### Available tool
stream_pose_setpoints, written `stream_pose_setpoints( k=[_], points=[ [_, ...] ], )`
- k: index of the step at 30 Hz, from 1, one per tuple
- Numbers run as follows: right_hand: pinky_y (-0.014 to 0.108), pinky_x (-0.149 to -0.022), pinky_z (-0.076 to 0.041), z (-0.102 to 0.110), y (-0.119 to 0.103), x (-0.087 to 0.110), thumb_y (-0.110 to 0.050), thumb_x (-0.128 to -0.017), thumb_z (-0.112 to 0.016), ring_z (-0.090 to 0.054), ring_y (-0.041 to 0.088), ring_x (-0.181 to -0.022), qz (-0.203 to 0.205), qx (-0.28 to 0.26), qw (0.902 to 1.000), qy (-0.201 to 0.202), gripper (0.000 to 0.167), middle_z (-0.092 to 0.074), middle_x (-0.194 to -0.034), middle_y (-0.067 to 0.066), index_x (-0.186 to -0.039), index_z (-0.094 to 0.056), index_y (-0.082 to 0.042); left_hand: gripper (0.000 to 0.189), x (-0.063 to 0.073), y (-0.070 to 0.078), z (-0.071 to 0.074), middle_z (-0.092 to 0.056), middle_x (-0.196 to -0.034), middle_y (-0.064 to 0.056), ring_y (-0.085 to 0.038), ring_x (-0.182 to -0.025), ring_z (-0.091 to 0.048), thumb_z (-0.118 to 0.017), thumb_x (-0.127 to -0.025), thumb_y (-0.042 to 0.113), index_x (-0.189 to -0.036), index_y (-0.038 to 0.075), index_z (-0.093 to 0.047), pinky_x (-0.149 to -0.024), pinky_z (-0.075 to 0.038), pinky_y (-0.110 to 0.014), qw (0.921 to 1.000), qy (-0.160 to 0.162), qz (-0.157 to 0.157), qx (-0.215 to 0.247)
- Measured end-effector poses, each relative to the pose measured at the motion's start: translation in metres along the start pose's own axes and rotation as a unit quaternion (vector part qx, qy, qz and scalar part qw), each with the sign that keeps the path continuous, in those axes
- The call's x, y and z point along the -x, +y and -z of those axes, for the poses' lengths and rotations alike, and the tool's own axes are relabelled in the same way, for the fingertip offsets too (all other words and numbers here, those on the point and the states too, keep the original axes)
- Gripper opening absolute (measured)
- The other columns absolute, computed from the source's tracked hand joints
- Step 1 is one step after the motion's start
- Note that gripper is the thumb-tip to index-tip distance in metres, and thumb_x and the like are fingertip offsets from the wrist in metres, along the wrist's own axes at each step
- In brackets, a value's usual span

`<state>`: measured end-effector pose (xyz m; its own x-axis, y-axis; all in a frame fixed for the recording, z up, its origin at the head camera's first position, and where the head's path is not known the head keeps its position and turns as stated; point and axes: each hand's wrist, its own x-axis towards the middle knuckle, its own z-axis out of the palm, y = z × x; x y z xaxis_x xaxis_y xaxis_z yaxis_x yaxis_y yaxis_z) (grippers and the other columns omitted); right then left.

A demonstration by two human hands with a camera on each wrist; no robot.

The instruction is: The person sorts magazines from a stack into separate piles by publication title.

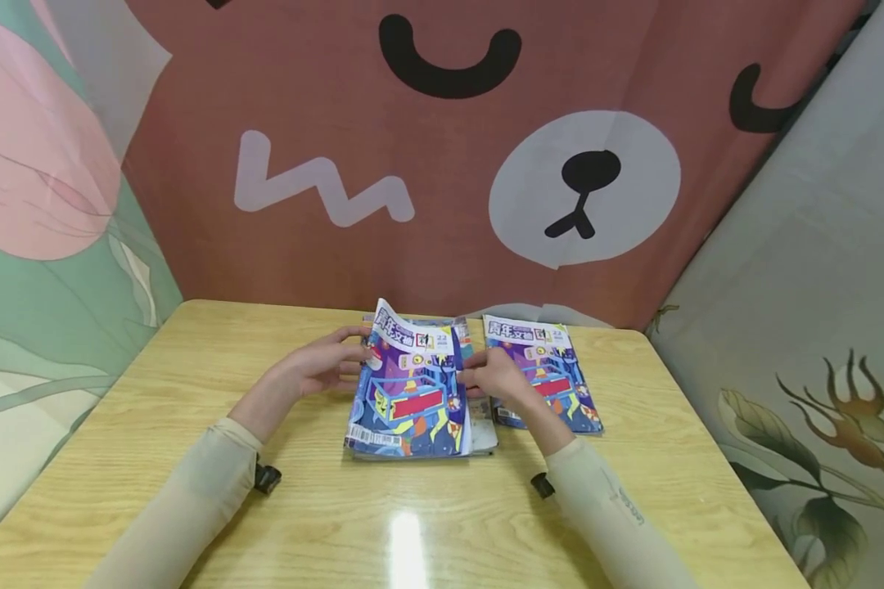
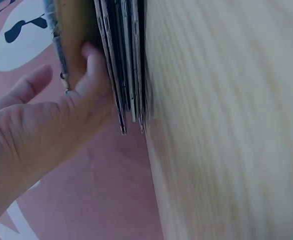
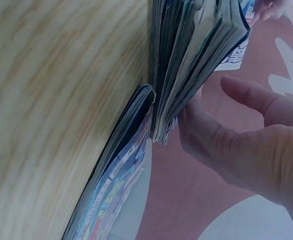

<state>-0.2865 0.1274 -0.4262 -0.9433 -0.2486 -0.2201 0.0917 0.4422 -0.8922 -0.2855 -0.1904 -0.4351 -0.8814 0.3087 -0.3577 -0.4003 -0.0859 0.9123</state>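
A stack of colourful magazines [image 1: 383,442] lies in the middle of the wooden table [image 1: 191,384]. Its top magazine [image 1: 412,393] is lifted and curled at the far left corner. My left hand [image 1: 324,364] pinches that corner; in the left wrist view the left hand [image 2: 41,130] has a fingertip tucked between the magazine edges [image 2: 124,65]. My right hand [image 1: 497,378] touches the stack's right edge. In the right wrist view the right hand [image 3: 251,150] lays its fingers against the page edges [image 3: 186,65], thumb held apart. One more magazine [image 1: 560,360] lies flat to the right, partly under my right wrist.
A cloth backdrop with a bear face [image 1: 582,188] hangs right behind the table's far edge. Patterned fabric walls close in the left [image 1: 44,245] and right [image 1: 818,327] sides. Bare tabletop lies in front of the stack and at both sides.
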Motion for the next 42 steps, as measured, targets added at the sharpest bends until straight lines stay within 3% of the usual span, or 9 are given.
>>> stream_pose_setpoints(
  k=[3,12,24,33,42],
  points=[
    [0.041,-0.084,-0.059,0.001,0.003,0.000,-0.004,-0.098,-0.067,-0.068,0.033,-0.100,0.000,-0.011,0.9999,-0.003,0.040,-0.063,-0.117,0.022,-0.133,-0.056,0.013,0.072,0.001,-0.001,-0.004,-0.050,-0.140,-0.026,-0.037,-0.111,-0.062,-0.067,-0.094,0.002,-0.152,0.021,-0.029,-0.093,-0.054,-0.054,0.9999,-0.015,-0.004,0.001],
    [0.039,-0.083,-0.059,0.003,0.005,0.001,-0.004,-0.098,-0.066,-0.068,0.032,-0.101,-0.001,-0.028,0.9996,-0.009,0.044,-0.062,-0.121,0.022,-0.137,-0.053,0.011,0.072,0.003,-0.003,-0.012,-0.049,-0.142,-0.026,-0.033,-0.102,-0.066,-0.060,-0.093,-0.010,-0.151,0.015,-0.024,-0.083,-0.058,-0.046,0.9984,0.010,-0.055,-0.010],
    [0.043,-0.090,-0.056,0.006,0.010,-0.006,-0.009,-0.097,-0.066,-0.063,0.032,-0.105,-0.018,-0.051,0.9985,-0.006,0.056,-0.059,-0.127,0.023,-0.145,-0.045,0.011,0.070,0.015,0.011,-0.022,-0.052,-0.140,-0.023,-0.033,-0.103,-0.065,-0.058,-0.094,-0.011,-0.149,0.016,-0.024,-0.079,-0.058,-0.045,0.9951,0.005,-0.096,-0.020],
    [0.041,-0.080,-0.055,0.007,0.012,0.003,-0.001,-0.092,-0.063,-0.062,0.025,-0.090,0.018,-0.033,0.9985,0.039,0.048,-0.065,-0.106,0.016,-0.139,-0.055,0.006,0.071,0.019,0.014,-0.025,-0.050,-0.143,-0.025,-0.031,-0.105,-0.064,-0.058,-0.096,-0.008,-0.152,0.013,-0.021,-0.082,-0.058,-0.043,0.9954,0.012,-0.093,-0.019],
    [0.046,-0.084,-0.059,0.015,0.007,0.012,0.004,-0.096,-0.057,-0.069,0.035,-0.094,0.035,-0.153,0.9876,0.001,0.051,-0.066,-0.108,0.024,-0.145,-0.048,0.004,0.072,0.016,0.015,-0.025,-0.050,-0.142,-0.026,-0.032,-0.106,-0.065,-0.058,-0.095,-0.009,-0.154,0.011,-0.022,-0.084,-0.058,-0.045,0.9958,0.008,-0.091,0.006]
  ],
)
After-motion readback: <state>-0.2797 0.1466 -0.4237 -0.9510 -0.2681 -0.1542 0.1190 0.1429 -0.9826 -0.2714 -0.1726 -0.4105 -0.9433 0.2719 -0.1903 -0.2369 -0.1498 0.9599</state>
